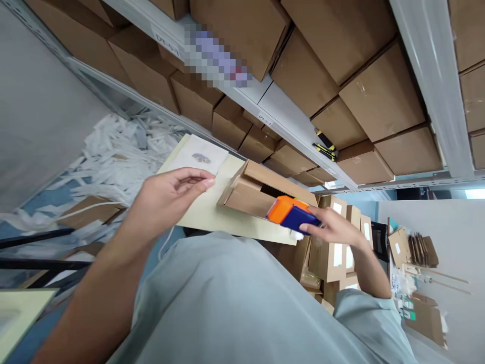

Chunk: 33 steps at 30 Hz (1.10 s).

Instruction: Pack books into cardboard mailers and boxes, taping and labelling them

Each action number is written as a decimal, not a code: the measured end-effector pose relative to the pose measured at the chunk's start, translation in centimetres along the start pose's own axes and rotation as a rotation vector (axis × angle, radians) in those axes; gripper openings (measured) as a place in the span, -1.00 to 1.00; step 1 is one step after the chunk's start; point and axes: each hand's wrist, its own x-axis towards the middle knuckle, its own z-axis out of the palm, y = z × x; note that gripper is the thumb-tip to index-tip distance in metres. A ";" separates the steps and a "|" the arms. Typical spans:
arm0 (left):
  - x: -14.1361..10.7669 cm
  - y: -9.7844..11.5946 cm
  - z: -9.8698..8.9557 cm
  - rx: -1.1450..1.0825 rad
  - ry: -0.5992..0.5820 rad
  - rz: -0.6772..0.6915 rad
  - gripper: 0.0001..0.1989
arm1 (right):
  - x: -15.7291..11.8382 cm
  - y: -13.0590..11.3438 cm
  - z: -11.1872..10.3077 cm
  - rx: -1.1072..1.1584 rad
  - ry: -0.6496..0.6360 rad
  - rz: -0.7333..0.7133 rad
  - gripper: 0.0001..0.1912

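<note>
My left hand (172, 197) is over the table's left part, with thumb and forefinger pinched at the near right corner of a white sheet (212, 151). The sheet carries a grey oval print and lies on the pale yellow tabletop (204, 217). My right hand (333, 225) grips a blocky orange and dark blue object (291, 213) whose exact kind I cannot make out. That object is at the right end of a long brown cardboard box (246, 197), which stands on the table with a dark gap along its top. A small white piece (296, 235) shows below the object.
Shelves packed with cardboard boxes (310, 71) rise behind the table. Yellow and black cutters (325, 146) lie on one shelf. White paper strips (113, 151) are heaped on the left. Stacked cartons (329, 258) stand at the right, beside the table.
</note>
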 end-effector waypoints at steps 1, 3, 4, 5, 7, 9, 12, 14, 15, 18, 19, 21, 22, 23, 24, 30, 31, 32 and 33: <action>0.6 0.0 -0.1 -0.018 -0.005 -0.014 -0.63 | 0.1 0.6 -1.2 0.075 -0.036 0.034 -0.49; 1.9 -0.3 0.4 -0.071 -0.053 -0.041 -0.63 | 0.8 1.9 -3.0 0.216 -0.099 0.082 -0.43; 2.5 -0.6 0.9 -0.115 -0.072 -0.059 -0.59 | 1.4 2.5 -3.7 0.274 -0.126 0.103 -0.40; 2.9 -0.9 1.4 -0.168 -0.089 -0.083 -0.54 | 2.1 3.2 -4.2 0.325 -0.151 0.127 -0.39; 3.7 -1.7 2.3 -0.275 -0.123 -0.146 -0.40 | 3.6 4.4 -4.7 0.414 -0.194 0.179 -0.38; 4.3 -2.5 3.0 -0.346 -0.137 -0.209 -0.34 | 4.7 5.5 -4.8 0.488 -0.235 0.233 -0.37; 5.0 -3.6 3.5 -0.362 -0.125 -0.273 -0.34 | 5.9 6.9 -4.4 0.546 -0.250 0.280 -0.34; 5.3 -4.2 3.6 -0.364 -0.123 -0.288 -0.34 | 6.3 7.6 -4.2 0.545 -0.229 0.278 -0.34; 5.5 -4.4 3.6 -0.369 -0.127 -0.291 -0.34 | 6.5 7.8 -4.1 0.541 -0.214 0.270 -0.34; 5.7 -4.6 3.6 -0.387 -0.158 -0.301 -0.32 | 6.7 8.4 -4.3 0.538 -0.192 0.260 -0.34; 5.7 -4.7 3.7 -0.387 -0.169 -0.303 -0.32 | 6.7 8.5 -4.4 0.543 -0.195 0.264 -0.34; 5.7 -4.7 3.7 -0.381 -0.184 -0.299 -0.33 | 6.7 8.7 -4.7 0.558 -0.214 0.283 -0.35; 5.7 -4.8 3.8 -0.381 -0.187 -0.297 -0.34 | 6.7 8.7 -4.9 0.567 -0.224 0.293 -0.35; 5.7 -4.8 3.8 -0.383 -0.187 -0.299 -0.36 | 6.7 8.8 -5.0 0.575 -0.235 0.303 -0.35; 5.8 -4.8 3.9 -0.387 -0.184 -0.305 -0.38 | 6.8 8.8 -5.0 0.580 -0.247 0.309 -0.36; 5.9 -5.1 4.0 -0.381 -0.151 -0.312 -0.37 | 7.4 8.6 -4.3 0.565 -0.249 0.274 -0.39; 5.9 -5.2 4.0 -0.376 -0.147 -0.310 -0.36 | 7.4 8.6 -4.3 0.566 -0.251 0.269 -0.39; 5.9 -5.2 4.0 -0.373 -0.146 -0.311 -0.35 | 7.5 8.6 -4.3 0.568 -0.258 0.270 -0.38; 5.9 -5.3 4.0 -0.370 -0.146 -0.310 -0.34 | 7.5 8.6 -4.4 0.571 -0.268 0.277 -0.38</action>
